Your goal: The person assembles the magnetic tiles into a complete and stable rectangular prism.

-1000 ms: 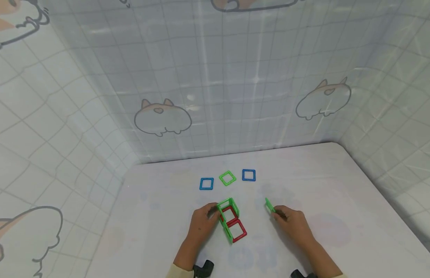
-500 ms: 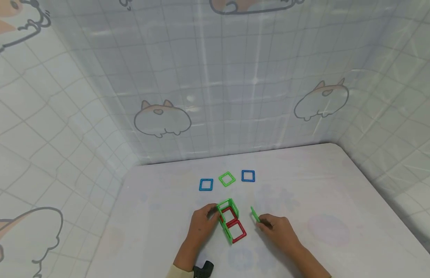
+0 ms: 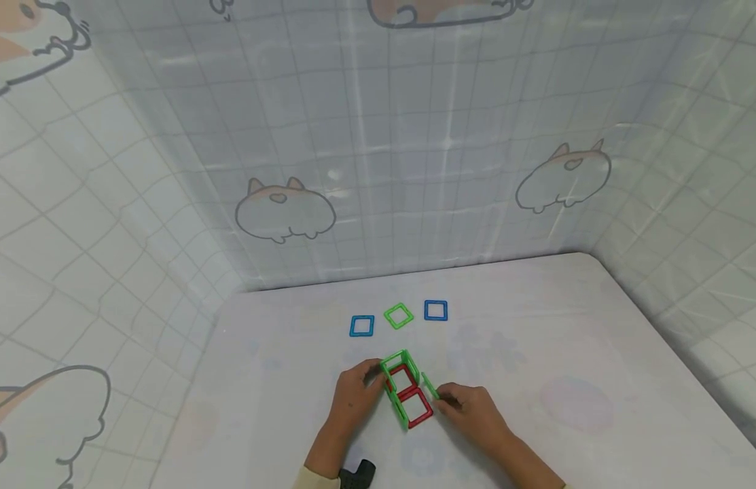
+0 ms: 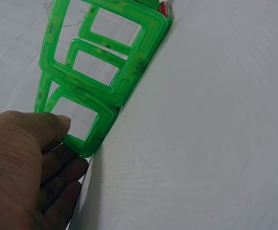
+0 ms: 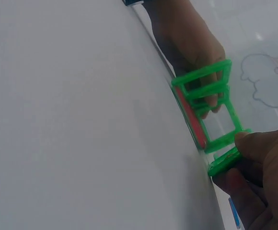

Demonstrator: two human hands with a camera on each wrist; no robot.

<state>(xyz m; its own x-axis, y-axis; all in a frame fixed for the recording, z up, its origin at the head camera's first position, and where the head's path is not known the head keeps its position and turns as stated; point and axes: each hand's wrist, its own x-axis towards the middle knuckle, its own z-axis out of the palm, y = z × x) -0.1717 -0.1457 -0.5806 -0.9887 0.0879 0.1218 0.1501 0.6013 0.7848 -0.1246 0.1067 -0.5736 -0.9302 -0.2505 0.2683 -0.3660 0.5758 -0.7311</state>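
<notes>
Two hands work at a half-built frame structure (image 3: pixel 405 387) of green and red squares, near-centre on the table (image 3: pixel 567 339). The left hand (image 3: pixel 353 394) steadies its left green wall, thumb and fingers curled against it. The right hand (image 3: pixel 469 406) pinches a loose green square (image 3: pixel 430 386), tilted on edge, just beside the structure's right side. Judged step: adding a right wall; next, the square's edge must meet the red base (image 3: pixel 418 405). Three spare squares (image 3: pixel 399 315) lie farther back.

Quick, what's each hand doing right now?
Left hand: holds the green frame structure.
Right hand: pinches a green tile.
</notes>
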